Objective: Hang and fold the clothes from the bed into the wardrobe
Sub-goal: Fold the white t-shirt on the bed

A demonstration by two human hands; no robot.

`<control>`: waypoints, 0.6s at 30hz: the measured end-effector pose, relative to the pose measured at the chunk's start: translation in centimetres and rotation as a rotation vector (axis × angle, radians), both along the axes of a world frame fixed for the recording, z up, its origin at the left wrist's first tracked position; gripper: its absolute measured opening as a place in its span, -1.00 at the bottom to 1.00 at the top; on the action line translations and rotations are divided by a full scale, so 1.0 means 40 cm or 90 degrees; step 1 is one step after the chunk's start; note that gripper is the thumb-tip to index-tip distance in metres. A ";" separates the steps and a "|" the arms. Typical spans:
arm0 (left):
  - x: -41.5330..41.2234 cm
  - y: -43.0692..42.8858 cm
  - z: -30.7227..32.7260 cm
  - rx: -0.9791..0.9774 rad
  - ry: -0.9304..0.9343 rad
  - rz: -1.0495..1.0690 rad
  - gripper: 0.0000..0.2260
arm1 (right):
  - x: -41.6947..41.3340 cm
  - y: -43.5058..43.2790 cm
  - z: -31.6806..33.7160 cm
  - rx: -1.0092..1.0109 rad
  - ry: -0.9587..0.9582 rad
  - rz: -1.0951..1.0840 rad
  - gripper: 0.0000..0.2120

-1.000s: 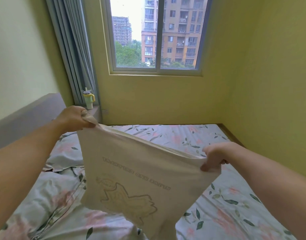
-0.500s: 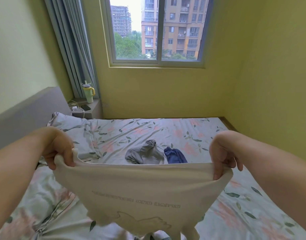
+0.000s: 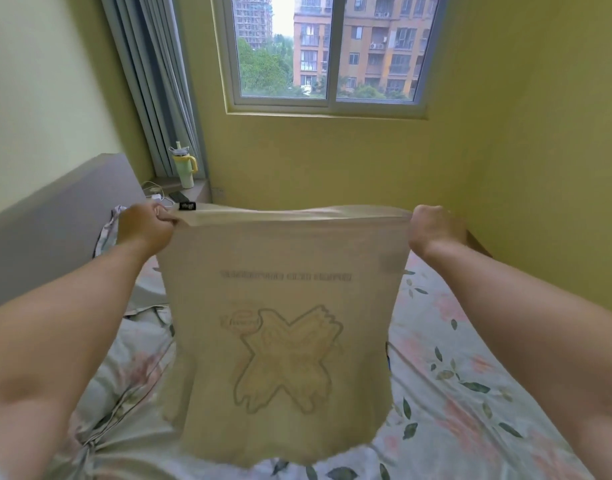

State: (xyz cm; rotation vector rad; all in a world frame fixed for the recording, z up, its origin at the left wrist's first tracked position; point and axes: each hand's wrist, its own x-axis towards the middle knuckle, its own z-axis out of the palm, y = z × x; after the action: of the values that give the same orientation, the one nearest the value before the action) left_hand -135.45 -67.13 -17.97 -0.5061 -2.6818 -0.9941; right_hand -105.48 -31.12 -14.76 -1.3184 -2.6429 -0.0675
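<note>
Two bare forearms reach forward from the bottom corners, over a bed (image 3: 453,393) covered in a pale sheet printed with pink flowers and green leaves. Between them hangs a cream T-shirt (image 3: 280,341), held up in the air above the bed and stretched flat, its lower part blurred. A large X-shaped outline drawing shows faintly on the cloth, with a small oval badge at its upper left. Above the drawing runs one line of print, upside down and too faint to read.

The left hand (image 3: 143,230) is closed, fingers curled round the shirt's top left edge. The right hand (image 3: 432,232) is closed in a fist round the top right edge. Beside the left hand a small black label (image 3: 187,205) sits on the edge; its white marks cannot be read.

Behind, on the left, a grey headboard (image 3: 55,220) meets a bedside surface (image 3: 199,190) carrying a white cable (image 3: 154,194), a dark flat item (image 3: 178,196) and a green and yellow tumbler (image 3: 185,166) with a handle. Grey curtains (image 3: 152,81) hang beside a window (image 3: 329,105) in a yellow wall, showing trees and orange apartment blocks.
</note>
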 end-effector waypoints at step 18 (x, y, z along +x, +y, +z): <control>0.127 -0.111 -0.312 -0.147 0.226 -0.205 -0.88 | 0.131 -0.028 -0.284 0.043 -0.183 -0.014 -0.34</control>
State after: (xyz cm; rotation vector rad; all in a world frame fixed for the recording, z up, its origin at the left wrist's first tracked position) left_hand -130.38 -71.57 -30.44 -1.0783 -2.4453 -0.5910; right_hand -100.23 -32.25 -26.12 -1.4082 -2.8286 -0.3721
